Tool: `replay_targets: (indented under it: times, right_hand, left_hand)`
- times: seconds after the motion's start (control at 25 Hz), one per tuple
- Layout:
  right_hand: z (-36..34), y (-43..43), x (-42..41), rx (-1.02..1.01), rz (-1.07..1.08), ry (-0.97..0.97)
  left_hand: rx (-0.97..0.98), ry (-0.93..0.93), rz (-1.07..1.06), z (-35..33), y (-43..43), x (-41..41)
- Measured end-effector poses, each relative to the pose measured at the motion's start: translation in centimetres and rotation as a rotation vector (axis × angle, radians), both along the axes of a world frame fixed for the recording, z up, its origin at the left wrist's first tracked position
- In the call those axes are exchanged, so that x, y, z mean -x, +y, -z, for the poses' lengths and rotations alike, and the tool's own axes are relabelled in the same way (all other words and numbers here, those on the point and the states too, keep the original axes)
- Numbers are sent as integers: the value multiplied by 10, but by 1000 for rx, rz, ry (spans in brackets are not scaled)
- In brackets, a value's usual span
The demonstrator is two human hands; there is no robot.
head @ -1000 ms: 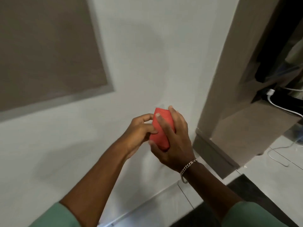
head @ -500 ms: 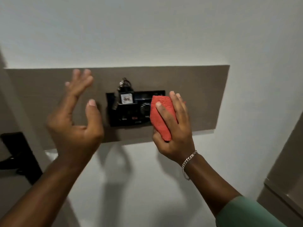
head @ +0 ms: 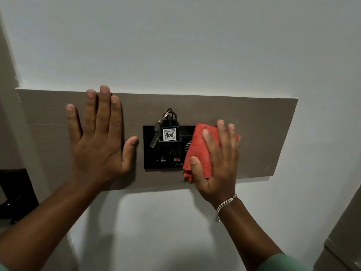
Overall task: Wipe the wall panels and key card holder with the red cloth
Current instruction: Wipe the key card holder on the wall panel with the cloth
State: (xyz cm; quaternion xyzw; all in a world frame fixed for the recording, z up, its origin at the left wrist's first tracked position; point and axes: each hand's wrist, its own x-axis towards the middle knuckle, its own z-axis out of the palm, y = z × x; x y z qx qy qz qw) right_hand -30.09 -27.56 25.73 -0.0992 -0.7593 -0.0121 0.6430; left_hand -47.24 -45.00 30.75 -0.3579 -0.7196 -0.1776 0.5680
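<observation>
Left hand [head: 97,145] now flat, empty, left of key card holder [head: 164,147]; right hand [head: 216,159] pressing red cloth [head: 197,151] on holder's right edge. Risk: wipe snagging hanging keys [head: 156,133].

Dim, even indoor light from above; soft shadows fall beneath the brown panel [head: 254,137] and both arms. Edges bend slightly.

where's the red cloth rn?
Head view, right of centre: the red cloth is pressed by the right hand over the right end of the black card holder, on the brown panel.
</observation>
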Motion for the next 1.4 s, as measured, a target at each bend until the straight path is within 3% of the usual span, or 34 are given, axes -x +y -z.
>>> replay_targets:
  times: [0.12, 0.28, 0.44, 0.6, 0.76, 0.92, 1.0, 1.2, 1.28, 1.4]
  right_hand:
    - [-13, -11, 10, 71, -10, 45]
    - [-2, 11, -5, -172, -24, -41]
    - [-6, 1, 6, 8, -28, 49]
    - [-4, 6, 1, -187, -73, -48]
    - [-14, -3, 0, -28, -124, -22]
    - [-27, 8, -11, -150, -189, -86]
    - [-31, 16, -18, -100, -209, -30]
    - [-24, -3, -2, -143, -75, -89]
    - [-10, 1, -1, -47, -36, -16]
    - [17, -24, 18, 329, -63, 191]
  left_hand:
    - [-4, 26, -6, 0, 1, 0]
    - [-21, 29, -8, 0, 2, -1]
    - [-16, 48, -29, -1, 3, 1]
    - [-21, 42, -30, -1, 2, 1]
    - [-12, 42, -35, -1, 3, -1]
    - [-9, 49, -30, -1, 2, 0]
    - [-24, 52, -30, 0, 2, -1]
    - [-12, 41, -20, -1, 1, -1]
    - [-26, 38, -21, 0, 1, -2]
    - [-14, 47, -16, -1, 2, -1]
